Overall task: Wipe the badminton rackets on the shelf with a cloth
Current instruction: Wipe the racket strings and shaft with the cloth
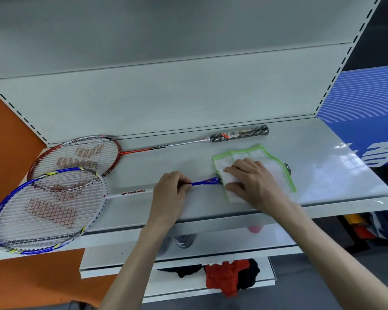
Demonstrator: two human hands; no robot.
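Handle of the blue racket (47,211) is being wiped: the white, green-edged cloth (253,173) is pressed over it by the right hand (253,180), fingers laid nearly flat on top, on the shelf (323,175). The shaft is pinched by the left hand (170,189) just beside the cone. Next, judged: cloth drawn along shaft toward head; red racket (76,157), lying behind, apparently untouched.

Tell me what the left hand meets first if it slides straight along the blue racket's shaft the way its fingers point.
Likely the white cloth with green edging under the right hand. The left hand pinches the blue and white badminton racket at its shaft, fingers pointing toward the handle; only the blue cone lies between.
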